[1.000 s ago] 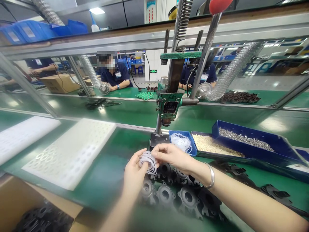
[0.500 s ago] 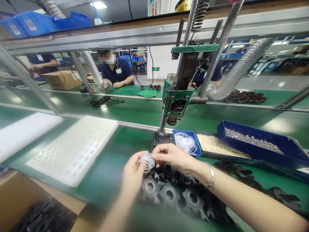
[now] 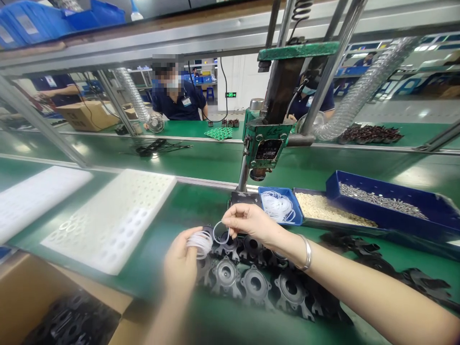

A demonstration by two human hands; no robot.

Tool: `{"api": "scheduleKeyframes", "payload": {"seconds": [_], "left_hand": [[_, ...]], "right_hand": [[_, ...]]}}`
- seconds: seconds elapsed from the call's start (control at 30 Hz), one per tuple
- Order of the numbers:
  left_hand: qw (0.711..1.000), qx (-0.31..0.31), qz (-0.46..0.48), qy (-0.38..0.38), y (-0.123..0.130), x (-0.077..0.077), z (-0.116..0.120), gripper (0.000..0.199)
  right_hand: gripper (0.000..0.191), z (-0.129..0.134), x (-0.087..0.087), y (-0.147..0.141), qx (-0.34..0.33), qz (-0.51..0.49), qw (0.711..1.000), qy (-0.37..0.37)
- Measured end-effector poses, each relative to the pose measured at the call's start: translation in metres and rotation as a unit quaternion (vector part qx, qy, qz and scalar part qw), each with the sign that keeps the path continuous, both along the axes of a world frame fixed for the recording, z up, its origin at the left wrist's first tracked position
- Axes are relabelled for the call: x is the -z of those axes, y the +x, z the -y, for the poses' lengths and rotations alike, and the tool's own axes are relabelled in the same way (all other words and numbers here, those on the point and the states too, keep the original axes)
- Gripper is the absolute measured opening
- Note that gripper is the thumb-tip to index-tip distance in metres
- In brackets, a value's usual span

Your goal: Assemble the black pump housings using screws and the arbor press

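Observation:
A bunch of thin white rings (image 3: 200, 245) is pinched in my left hand (image 3: 181, 258), between thumb and fingers. My right hand (image 3: 247, 222) grips one white ring (image 3: 221, 233) by its edge, apart from the bunch and hanging over the parts below. Beneath both hands, several black round-bodied parts (image 3: 255, 284) with forked ends lie in rows on the green bench (image 3: 154, 268). More white rings (image 3: 277, 206) fill a blue bin (image 3: 299, 216) beyond my right hand.
A green bench press (image 3: 268, 143) stands behind the parts. Cream-coloured small pieces (image 3: 328, 207) and a blue tray of screws (image 3: 383, 201) are at right. White perforated sheets (image 3: 118, 215) lie left; a cardboard box (image 3: 21, 282) holds black parts. Co-workers sit across the bench.
My right hand has drawn a single ring away from the bunch. My left hand has moved left and slightly down with the remaining rings, opening a gap between the hands.

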State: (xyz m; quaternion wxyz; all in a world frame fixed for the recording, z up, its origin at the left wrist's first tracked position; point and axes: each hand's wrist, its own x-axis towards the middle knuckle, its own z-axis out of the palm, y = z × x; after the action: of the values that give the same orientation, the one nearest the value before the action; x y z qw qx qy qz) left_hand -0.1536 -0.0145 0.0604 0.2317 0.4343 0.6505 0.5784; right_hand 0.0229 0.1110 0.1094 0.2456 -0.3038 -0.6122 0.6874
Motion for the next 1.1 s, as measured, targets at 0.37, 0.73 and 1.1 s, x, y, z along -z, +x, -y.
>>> {"api": "scheduleKeyframes", "payload": {"seconds": [0.37,0.73,1.1], "left_hand": [[0.983,0.031,0.173,0.058,-0.038,-0.007,0.021,0.014],[0.873,0.283,-0.396,0.007,-0.042,0.020,0.011,0.034],[0.834,0.267,-0.483,-0.006,-0.039,0.014,0.006,0.027]], "right_hand": [[0.009,-0.009,0.029,-0.057,-0.037,0.184,0.918,0.350],[0.005,-0.013,0.047,-0.066,-0.046,0.218,0.881,0.417],[0.043,-0.002,0.043,-0.030,-0.173,0.134,0.793,0.569]]}}
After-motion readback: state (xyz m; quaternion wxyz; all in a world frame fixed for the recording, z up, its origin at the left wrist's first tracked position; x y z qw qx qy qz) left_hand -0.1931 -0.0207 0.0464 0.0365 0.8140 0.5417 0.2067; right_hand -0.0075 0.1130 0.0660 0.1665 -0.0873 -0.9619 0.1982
